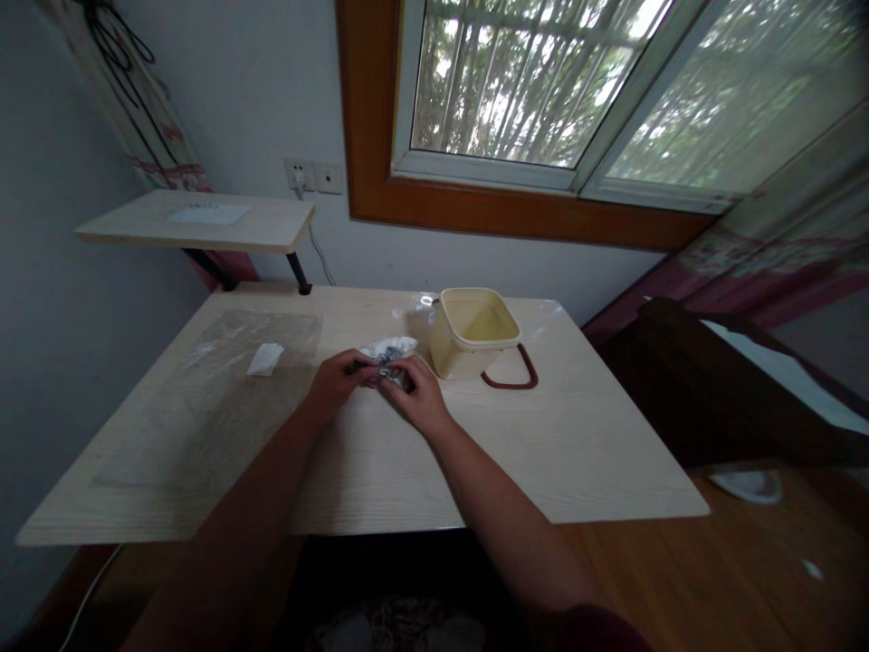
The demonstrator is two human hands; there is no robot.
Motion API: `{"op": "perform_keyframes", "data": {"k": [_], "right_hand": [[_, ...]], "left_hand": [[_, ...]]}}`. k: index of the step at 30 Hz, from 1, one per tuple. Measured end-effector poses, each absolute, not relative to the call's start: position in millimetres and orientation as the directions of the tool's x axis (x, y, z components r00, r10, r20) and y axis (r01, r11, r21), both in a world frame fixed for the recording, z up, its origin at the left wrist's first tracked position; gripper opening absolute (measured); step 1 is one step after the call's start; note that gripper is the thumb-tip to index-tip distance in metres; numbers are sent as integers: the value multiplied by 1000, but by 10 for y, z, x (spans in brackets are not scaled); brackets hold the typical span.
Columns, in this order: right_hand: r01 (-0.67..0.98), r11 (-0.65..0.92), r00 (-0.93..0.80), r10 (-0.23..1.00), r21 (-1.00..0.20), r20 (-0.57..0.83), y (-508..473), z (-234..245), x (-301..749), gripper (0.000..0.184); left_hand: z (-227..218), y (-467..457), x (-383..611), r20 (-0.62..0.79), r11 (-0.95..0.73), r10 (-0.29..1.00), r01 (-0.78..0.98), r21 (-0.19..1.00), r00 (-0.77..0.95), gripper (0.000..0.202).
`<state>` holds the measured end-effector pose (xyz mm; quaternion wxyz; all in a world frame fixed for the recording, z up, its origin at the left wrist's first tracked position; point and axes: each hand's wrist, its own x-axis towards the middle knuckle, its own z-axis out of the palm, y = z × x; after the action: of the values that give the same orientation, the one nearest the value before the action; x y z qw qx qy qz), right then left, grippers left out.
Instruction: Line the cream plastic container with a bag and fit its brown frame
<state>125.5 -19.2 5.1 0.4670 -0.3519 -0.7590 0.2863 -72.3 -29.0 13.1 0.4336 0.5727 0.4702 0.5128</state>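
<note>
My left hand [339, 380] and my right hand [415, 391] meet near the middle of the table, fingers closed in pinches. Between the fingertips are small dark and shiny pieces, too small to name. Just beyond my fingers lies a crumpled clear plastic bag [400, 345] with small bluish-dark bits in it or under it. To the right of my right hand stands a cream-coloured plastic bucket [468, 353], upright, with its brown handle [512, 386] lowered onto the tabletop.
A clear plastic sheet [224, 398] covers the table's left part, with a folded white paper [264, 359] on it. A raised shelf [136, 222] holding a paper sheet [208, 214] stands at the back left. The wooden table [584, 453] ends at a front edge near my forearms.
</note>
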Motion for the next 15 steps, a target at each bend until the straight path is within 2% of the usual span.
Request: {"op": "perform_keyframes", "data": {"k": [4,11,15], "right_hand": [[256,613,-360,778,-748,514,-192,39,1255,16],[263,605,-394,779,-752,488,-169,-4,1256,17],[276,540,-426,811,-795,402,-160,-17,1250,19]], "left_hand": [[125,-299,-711,175,-183,980,88,979,90,23],[83,-263,-754,326,-339,941,285,897,93,12],[78,-257,-740,327,-341,940,331,880,98,8]]}}
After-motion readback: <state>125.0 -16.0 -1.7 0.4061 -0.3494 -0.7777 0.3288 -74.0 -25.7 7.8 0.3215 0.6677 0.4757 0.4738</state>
